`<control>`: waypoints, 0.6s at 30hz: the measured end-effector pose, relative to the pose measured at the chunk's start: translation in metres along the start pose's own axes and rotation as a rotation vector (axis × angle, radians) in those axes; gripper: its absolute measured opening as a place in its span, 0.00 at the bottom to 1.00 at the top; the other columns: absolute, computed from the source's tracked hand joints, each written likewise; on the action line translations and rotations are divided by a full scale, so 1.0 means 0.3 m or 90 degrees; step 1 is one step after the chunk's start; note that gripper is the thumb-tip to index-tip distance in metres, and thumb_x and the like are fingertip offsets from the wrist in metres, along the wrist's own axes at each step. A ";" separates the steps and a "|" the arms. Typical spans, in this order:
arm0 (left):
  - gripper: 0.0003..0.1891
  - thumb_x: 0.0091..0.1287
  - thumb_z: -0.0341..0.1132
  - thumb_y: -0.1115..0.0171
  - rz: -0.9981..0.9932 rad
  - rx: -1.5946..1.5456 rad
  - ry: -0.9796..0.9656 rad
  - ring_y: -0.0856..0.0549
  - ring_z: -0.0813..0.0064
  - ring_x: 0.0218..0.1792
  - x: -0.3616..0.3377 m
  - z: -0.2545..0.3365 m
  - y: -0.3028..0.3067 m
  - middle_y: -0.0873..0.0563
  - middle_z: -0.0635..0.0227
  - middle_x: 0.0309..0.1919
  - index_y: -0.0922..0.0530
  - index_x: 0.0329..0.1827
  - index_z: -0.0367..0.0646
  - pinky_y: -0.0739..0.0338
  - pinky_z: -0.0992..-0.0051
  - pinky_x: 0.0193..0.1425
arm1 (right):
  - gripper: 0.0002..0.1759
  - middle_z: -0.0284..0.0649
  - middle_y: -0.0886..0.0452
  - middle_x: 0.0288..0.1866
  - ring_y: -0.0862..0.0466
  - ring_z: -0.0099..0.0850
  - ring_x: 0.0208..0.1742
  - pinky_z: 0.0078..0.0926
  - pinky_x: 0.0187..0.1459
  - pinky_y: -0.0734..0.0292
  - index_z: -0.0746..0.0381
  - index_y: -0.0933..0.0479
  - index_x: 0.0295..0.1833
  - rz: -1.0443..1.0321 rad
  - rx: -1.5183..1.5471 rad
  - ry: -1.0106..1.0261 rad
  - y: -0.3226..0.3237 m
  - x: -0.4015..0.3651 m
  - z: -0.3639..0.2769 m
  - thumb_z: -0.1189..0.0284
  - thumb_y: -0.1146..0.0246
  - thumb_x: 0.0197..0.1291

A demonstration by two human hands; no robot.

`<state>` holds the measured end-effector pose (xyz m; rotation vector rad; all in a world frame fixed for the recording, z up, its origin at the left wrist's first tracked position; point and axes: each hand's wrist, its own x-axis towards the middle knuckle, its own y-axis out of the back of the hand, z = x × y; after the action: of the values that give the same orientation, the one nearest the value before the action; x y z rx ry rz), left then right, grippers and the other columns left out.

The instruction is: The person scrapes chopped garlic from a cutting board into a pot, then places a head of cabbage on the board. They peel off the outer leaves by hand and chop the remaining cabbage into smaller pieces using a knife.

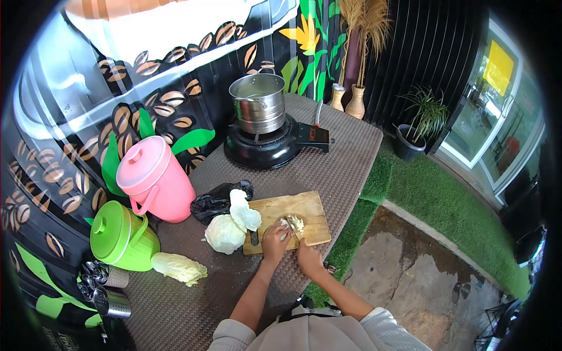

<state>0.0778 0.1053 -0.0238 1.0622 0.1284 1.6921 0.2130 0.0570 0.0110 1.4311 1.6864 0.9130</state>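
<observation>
A wooden cutting board (307,207) lies on the brown mat near the table's front edge. My left hand (274,241) presses down on a pale piece of cabbage (295,223) on the board. My right hand (308,257) is closed at the board's near edge, beside the cabbage; whatever it grips is too small to make out. A dark knife handle (254,237) rests at the board's left edge. A cabbage head (225,234) and loose cabbage leaves (243,212) sit just left of the board.
A steel pot (258,103) stands on a black stove (263,146) at the back. A pink jug (154,178), a green jug (123,237), a black bag (218,200), another cabbage piece (178,268) and steel cups (108,292) fill the left. Grass and paving lie right of the table.
</observation>
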 end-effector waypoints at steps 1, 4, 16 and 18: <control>0.05 0.56 0.31 0.29 0.002 -0.001 0.000 0.16 0.64 0.53 -0.001 -0.001 -0.004 0.12 0.63 0.39 0.13 0.33 0.39 0.22 0.65 0.56 | 0.14 0.60 0.18 0.34 0.15 0.58 0.36 0.50 0.35 0.18 0.73 0.34 0.47 0.001 -0.001 0.001 -0.010 0.008 0.000 0.78 0.43 0.58; 0.05 0.56 0.31 0.29 0.003 -0.005 0.002 0.16 0.64 0.53 -0.004 -0.002 0.000 0.12 0.63 0.40 0.13 0.33 0.40 0.22 0.64 0.56 | 0.15 0.61 0.18 0.35 0.15 0.58 0.36 0.50 0.35 0.18 0.73 0.35 0.49 0.001 0.002 -0.018 -0.008 0.025 -0.004 0.76 0.44 0.59; 0.05 0.55 0.29 0.29 -0.002 -0.007 0.000 0.15 0.63 0.52 0.002 -0.006 0.000 0.12 0.62 0.39 0.13 0.33 0.39 0.22 0.65 0.55 | 0.11 0.63 0.19 0.32 0.16 0.59 0.38 0.52 0.38 0.19 0.71 0.35 0.46 0.000 -0.022 -0.044 -0.036 -0.011 -0.020 0.73 0.49 0.64; 0.05 0.56 0.29 0.29 0.005 -0.015 0.015 0.15 0.62 0.52 -0.002 0.004 0.002 0.12 0.62 0.38 0.13 0.32 0.38 0.22 0.66 0.55 | 0.12 0.63 0.18 0.34 0.16 0.59 0.38 0.52 0.39 0.19 0.71 0.36 0.47 -0.045 0.011 -0.029 -0.011 0.049 0.000 0.73 0.48 0.64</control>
<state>0.0780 0.1040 -0.0232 1.0278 0.1194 1.7092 0.2098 0.0710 0.0070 1.3851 1.7026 0.8230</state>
